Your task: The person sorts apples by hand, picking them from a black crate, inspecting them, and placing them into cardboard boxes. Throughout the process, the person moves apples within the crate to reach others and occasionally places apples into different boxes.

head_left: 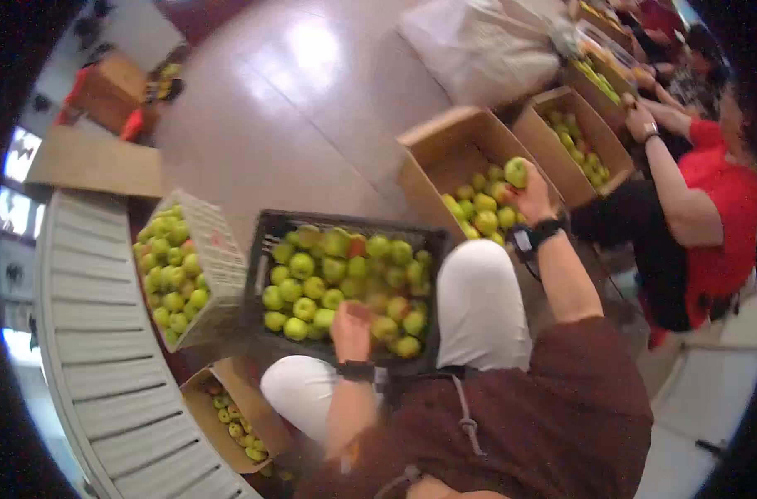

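My right hand [536,200] is closed around a green apple [516,172], held over an open cardboard box [432,158] with more apples in its near part. My left hand [351,331] is low over a black plastic crate [262,249] in front of my knees, among its green apples [302,265], some with a red blush. Motion blurs the left fingers, and I cannot see whether they grip an apple.
A white crate [216,258] of apples stands left, beside a grey roller conveyor [87,333]. Below it is a small cardboard box [254,407] with apples. At right, a person in red [719,191] sits by another apple box [541,108]. A whitish sack [478,50] lies behind.
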Tool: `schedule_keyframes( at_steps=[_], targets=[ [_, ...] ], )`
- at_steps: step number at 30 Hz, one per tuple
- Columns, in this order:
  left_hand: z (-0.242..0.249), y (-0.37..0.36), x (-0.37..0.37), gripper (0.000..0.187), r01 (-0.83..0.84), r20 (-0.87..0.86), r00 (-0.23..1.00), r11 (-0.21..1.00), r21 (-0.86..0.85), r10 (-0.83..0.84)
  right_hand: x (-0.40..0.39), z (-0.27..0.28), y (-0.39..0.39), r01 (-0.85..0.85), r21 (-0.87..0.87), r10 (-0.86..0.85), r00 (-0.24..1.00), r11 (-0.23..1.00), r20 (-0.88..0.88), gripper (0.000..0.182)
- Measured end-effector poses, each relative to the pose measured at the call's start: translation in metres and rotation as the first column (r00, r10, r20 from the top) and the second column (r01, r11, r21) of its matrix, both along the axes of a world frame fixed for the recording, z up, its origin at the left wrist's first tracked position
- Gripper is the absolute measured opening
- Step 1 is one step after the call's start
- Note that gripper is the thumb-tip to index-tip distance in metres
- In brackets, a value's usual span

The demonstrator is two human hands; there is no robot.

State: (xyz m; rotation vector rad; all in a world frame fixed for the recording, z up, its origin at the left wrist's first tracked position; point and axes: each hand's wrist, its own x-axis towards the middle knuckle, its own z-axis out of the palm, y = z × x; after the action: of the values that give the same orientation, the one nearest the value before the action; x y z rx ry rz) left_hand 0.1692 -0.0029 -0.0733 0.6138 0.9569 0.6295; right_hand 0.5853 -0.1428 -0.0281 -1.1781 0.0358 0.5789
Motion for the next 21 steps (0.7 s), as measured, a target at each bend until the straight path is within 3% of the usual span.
schedule_keyframes(
  at_steps=[1, 3, 7, 10, 13, 16, 19, 20, 21],
  targets=[
    [-0.008, 0.002, 0.002, 0.018, -0.079, 0.082, 0.992, 0.985, -0.153, 0.092, 0.007, -0.024, -0.006, 0.017, -0.045, -0.022, 0.993, 0.999, -0.116, 0.032],
    [-0.012, 0.004, 0.008, 0.019, -0.119, 0.008, 0.992, 0.974, -0.193, 0.123, 0.008, -0.054, -0.011, 0.077, -0.215, -0.122, 0.971, 0.974, -0.204, 0.034],
    [-0.003, 0.006, 0.020, 0.017, -0.128, -0.011, 0.992, 0.959, -0.253, 0.129, 0.014, -0.097, -0.011, 0.012, -0.305, -0.123, 0.930, 0.952, -0.347, 0.035],
    [-0.004, 0.007, 0.026, 0.019, -0.105, -0.029, 0.995, 0.959, -0.262, 0.101, 0.019, -0.102, 0.009, -0.111, -0.422, 0.046, 0.986, 0.900, -0.161, 0.034],
    [-0.010, 0.012, 0.030, 0.021, -0.082, -0.036, 0.997, 0.957, -0.277, 0.075, 0.034, -0.125, 0.047, -0.283, -0.584, 0.308, 0.950, 0.761, -0.058, 0.037],
    [-0.010, 0.013, 0.035, 0.023, -0.091, -0.066, 0.995, 0.954, -0.286, 0.075, 0.036, -0.123, 0.090, -0.218, -0.821, 0.460, 0.886, 0.527, 0.060, 0.045],
    [-0.003, 0.017, 0.040, 0.023, -0.115, -0.107, 0.991, 0.948, -0.298, 0.087, 0.058, -0.182, 0.119, -0.152, -0.876, 0.579, 0.798, 0.458, 0.164, 0.053],
    [-0.004, 0.019, 0.040, 0.023, -0.121, -0.119, 0.989, 0.945, -0.304, 0.088, 0.063, -0.189, 0.124, -0.037, -0.959, 0.764, 0.613, 0.282, 0.201, 0.056],
    [-0.008, 0.021, 0.040, 0.024, -0.125, -0.126, 0.988, 0.943, -0.307, 0.090, 0.064, -0.198, 0.132, -0.043, -0.978, 0.805, 0.576, 0.206, 0.145, 0.057]
  ],
)
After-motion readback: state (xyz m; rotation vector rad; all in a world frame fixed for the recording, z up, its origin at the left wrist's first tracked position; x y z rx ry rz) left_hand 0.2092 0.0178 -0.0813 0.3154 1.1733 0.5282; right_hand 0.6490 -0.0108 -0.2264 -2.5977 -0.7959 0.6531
